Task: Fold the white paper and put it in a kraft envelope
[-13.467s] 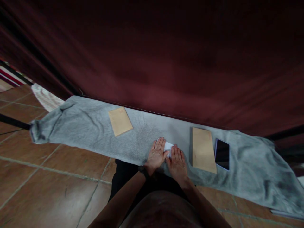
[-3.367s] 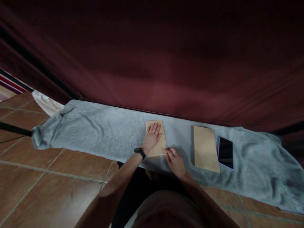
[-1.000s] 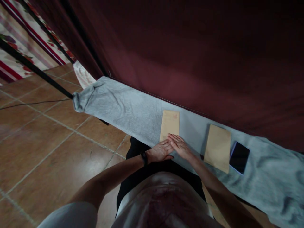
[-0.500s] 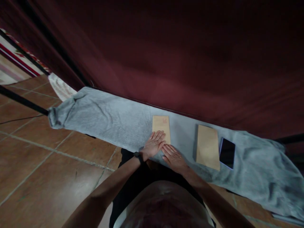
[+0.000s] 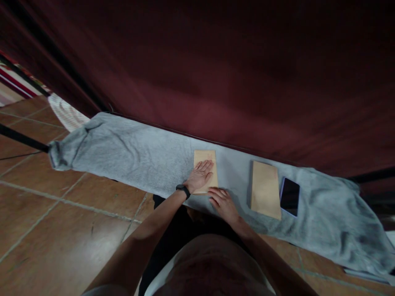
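A tan paper envelope (image 5: 204, 154) with a faint reddish mark lies flat on the grey cloth. My left hand (image 5: 200, 174), a dark watch on its wrist, rests palm down across it with the fingers stretched out. At the envelope's lower right corner is my right hand (image 5: 224, 203), its fingertips touching the edge and its fingers loosely extended, holding nothing. To the right sits what looks like a stack of similar envelopes (image 5: 265, 189), thicker than the single one. Beside that stack is a phone (image 5: 290, 196) with a dark screen and a light purple edge.
The grey cloth (image 5: 138, 148) covers a long narrow surface, bunched up at both ends. Behind it hangs a dark red curtain (image 5: 197, 82). Brown floor tiles (image 5: 70, 222) show below, and a black bar (image 5: 24, 139) meets the left end.
My left hand has slid farther up the envelope. My right hand has drawn apart from the left, its fingers now at the lower corner. The whole view has shifted slightly.
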`<state>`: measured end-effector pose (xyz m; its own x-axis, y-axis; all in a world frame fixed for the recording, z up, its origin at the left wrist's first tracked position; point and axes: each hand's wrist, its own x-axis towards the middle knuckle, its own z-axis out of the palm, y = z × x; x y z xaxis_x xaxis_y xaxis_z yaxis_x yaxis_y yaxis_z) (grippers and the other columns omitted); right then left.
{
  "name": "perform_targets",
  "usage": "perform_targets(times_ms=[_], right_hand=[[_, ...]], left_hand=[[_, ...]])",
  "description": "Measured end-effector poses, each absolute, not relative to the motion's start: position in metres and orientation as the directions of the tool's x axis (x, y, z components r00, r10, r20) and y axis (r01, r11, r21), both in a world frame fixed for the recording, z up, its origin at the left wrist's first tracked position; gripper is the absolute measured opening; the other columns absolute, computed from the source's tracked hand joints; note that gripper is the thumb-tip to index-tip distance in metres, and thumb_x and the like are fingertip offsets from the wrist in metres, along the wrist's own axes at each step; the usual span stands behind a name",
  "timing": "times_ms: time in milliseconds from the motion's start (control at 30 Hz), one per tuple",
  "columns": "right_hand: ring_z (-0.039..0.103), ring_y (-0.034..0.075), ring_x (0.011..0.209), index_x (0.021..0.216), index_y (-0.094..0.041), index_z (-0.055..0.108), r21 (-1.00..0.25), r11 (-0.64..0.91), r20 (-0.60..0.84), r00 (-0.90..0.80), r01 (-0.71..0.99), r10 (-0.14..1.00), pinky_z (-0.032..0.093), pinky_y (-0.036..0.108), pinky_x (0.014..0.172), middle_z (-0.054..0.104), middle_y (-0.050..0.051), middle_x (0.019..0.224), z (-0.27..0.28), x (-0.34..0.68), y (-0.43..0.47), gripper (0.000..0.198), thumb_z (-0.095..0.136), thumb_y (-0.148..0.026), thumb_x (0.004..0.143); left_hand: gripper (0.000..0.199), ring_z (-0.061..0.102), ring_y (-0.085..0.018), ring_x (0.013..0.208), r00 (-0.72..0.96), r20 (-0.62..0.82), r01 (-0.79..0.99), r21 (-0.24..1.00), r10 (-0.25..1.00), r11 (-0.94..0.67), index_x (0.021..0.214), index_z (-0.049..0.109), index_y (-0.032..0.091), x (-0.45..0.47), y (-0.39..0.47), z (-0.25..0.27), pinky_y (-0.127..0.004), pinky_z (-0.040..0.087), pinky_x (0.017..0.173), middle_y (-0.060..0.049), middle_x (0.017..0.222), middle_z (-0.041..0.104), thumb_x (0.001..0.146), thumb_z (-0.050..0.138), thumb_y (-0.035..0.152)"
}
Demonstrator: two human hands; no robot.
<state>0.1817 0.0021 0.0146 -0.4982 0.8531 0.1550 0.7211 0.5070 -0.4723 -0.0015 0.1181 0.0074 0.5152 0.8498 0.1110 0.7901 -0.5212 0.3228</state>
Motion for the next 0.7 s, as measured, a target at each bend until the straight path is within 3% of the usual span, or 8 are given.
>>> perform_targets(times_ms=[233, 367, 567, 700], right_hand=[[0.061, 0.021, 0.109, 0.106, -0.023, 0.071, -0.513, 0.438, 0.209, -0.387, 0.738, 0.898, 0.045, 0.037, 0.098, 0.069, 0.006, 0.115, 0.011, 0.172, 0.017, 0.028, 0.042, -0.026, 0.105], [0.061, 0.022, 0.105, 0.106, -0.024, 0.071, -0.530, 0.391, 0.223, -0.321, 0.753, 0.920, 0.047, 0.036, 0.096, 0.068, 0.007, 0.109, 0.008, 0.169, 0.028, 0.030, 0.041, -0.025, 0.104], [0.059, 0.026, 0.117, 0.123, -0.021, 0.067, -0.396, 0.443, 0.202, -0.394, 0.805, 0.897, 0.045, 0.041, 0.102, 0.065, 0.011, 0.129, 0.009, 0.158, 0.014, 0.032, 0.042, -0.020, 0.102], [0.045, 0.026, 0.140, 0.146, -0.016, 0.050, -0.370, 0.529, 0.210, -0.485, 0.764, 0.849, 0.035, 0.046, 0.117, 0.051, 0.012, 0.151, 0.008, 0.152, -0.010, 0.047, 0.048, -0.028, 0.101]], left_hand=[[0.054, 0.030, -0.016, 0.150, 0.514, 0.048, 0.762, 0.434, 0.857, -0.481, 0.150, 0.044, 0.018, -0.028, 0.077, 0.014, -0.038, 0.022, 0.124, -0.006, 0.160, 0.039, 0.106, 0.020, 0.040], [0.051, 0.035, -0.018, 0.148, 0.459, 0.091, 0.769, 0.458, 0.884, -0.446, 0.147, 0.049, 0.020, -0.036, 0.049, 0.015, -0.041, 0.027, 0.123, -0.006, 0.156, 0.046, 0.106, 0.028, 0.043], [0.049, 0.035, -0.024, 0.148, 0.359, 0.194, 0.834, 0.371, 0.913, -0.407, 0.150, 0.044, 0.019, -0.026, 0.023, 0.011, -0.047, 0.028, 0.122, -0.009, 0.157, 0.043, 0.104, 0.033, 0.032], [0.052, 0.033, -0.028, 0.149, 0.276, 0.241, 0.866, 0.358, 0.930, -0.350, 0.154, 0.038, 0.020, -0.021, 0.020, 0.004, -0.051, 0.031, 0.120, -0.012, 0.160, 0.038, 0.103, 0.034, 0.031]])
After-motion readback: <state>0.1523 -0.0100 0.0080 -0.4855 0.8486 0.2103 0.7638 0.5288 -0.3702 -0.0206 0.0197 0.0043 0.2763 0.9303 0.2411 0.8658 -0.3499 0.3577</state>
